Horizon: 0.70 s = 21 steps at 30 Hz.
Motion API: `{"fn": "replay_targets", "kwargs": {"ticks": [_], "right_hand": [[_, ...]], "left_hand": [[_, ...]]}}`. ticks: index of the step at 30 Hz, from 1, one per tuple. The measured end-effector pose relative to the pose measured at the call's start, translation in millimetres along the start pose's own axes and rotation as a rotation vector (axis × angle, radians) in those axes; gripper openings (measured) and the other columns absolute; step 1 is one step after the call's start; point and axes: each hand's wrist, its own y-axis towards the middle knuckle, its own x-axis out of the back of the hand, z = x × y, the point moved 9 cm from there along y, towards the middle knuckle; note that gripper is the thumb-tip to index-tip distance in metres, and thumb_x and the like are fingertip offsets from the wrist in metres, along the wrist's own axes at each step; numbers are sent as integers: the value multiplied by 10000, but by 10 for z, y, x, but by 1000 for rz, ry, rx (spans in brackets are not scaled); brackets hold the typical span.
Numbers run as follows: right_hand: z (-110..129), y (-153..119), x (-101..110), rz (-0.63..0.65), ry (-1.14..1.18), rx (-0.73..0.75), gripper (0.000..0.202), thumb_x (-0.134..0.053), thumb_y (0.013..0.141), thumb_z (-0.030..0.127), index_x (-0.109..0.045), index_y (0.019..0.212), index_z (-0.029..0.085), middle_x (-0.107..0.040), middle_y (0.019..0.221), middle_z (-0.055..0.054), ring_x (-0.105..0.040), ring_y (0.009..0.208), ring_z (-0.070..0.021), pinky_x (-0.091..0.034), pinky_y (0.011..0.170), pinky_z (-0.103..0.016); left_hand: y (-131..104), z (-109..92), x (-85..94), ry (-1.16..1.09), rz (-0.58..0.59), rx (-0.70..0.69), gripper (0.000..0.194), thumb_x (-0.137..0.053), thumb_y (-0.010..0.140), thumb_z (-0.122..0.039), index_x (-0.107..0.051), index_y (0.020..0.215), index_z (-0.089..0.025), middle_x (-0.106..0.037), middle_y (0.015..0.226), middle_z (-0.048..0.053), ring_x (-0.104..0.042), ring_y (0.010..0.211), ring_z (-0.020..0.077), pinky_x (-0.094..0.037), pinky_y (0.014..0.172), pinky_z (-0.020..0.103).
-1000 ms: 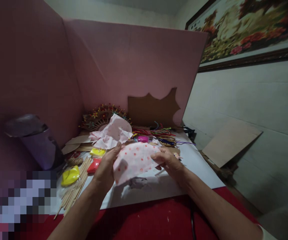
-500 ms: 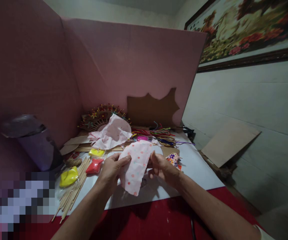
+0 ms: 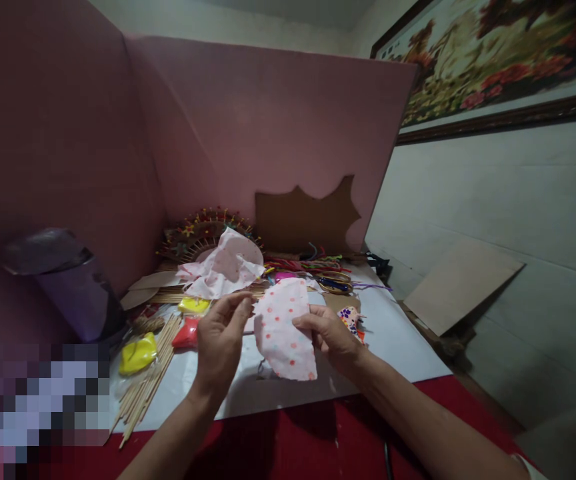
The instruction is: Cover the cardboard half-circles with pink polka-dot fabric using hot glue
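A pale pink piece of fabric (image 3: 284,333) with red dots, rounded along its left side, hangs upright over the white sheet. My right hand (image 3: 328,333) pinches its right edge, thumb on the near face. Left of the fabric, my left hand (image 3: 223,340) has its thumb and forefinger pressed together near the cloth's upper left edge. Whatever those fingertips hold, if anything, is too small to make out. Behind the hands lies a crumpled piece of the same dotted fabric (image 3: 223,267). To the right of my right hand sits a small flower-patterned cloth piece (image 3: 351,321).
Wooden sticks (image 3: 148,380) and bags of yellow clay (image 3: 138,353) and red clay (image 3: 185,333) lie at left. Scissors (image 3: 335,283) and coloured pipe cleaners (image 3: 308,265) are at the back. A jagged brown cardboard (image 3: 305,220) leans against the pink panel (image 3: 268,120).
My left hand has let go of the fabric and moved slightly left with fingertips pinched. My right hand has taken hold of the fabric's right edge, and the cloth has turned and shifted right.
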Motion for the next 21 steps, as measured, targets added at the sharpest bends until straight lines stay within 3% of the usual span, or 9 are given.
{"fn": "replay_targets", "kwargs": {"ticks": [3,5,8,11,17,21], "right_hand": [[-41,-3,-43,14,-58,30,141,-697,578,232,-608,638,140,-536,521,39,-417,435,-78,-304,429,-211],[-43,-12,-80,25,-106,69,141,-692,599,248,-610,646,144,-529,520,43,-415,432,-78,-311,427,-212],[-17,-41,-112,16,-153,123,144,-694,614,251,-627,682,143,-545,537,38,-433,450,-82,-325,437,-208],[-17,-67,-151,37,-151,126,180,-701,624,258,-654,747,135,-590,588,16,-475,489,-98,-346,465,-216],[-73,-66,-197,120,-57,89,198,-708,643,257,-665,789,132,-606,646,6,-481,523,-94,-359,500,-216],[-70,-53,-184,146,-87,101,213,-688,671,254,-671,842,126,-617,670,-6,-477,528,-94,-354,509,-217]], "left_hand": [[-139,-201,-217,237,145,-270,171,-619,782,-254,-706,913,-189,-685,1043,76,-591,1023,209,-427,918,338],[-209,-200,-307,337,191,-335,232,-599,794,-236,-699,1001,-202,-644,1180,92,-542,1139,228,-383,991,378],[-225,-123,-327,355,197,-287,295,-604,791,-229,-683,1075,-230,-605,1263,83,-489,1216,234,-340,1039,381],[-204,-112,-267,275,150,-211,277,-648,757,-211,-713,1024,-244,-621,1242,72,-497,1207,236,-333,1041,348],[-143,-89,-151,46,75,-39,268,-710,687,-183,-729,954,-201,-685,1091,77,-602,1026,221,-460,867,277],[-71,3,-89,18,52,58,368,-745,659,-237,-693,1022,-205,-691,1047,60,-618,931,193,-480,756,247]]}}
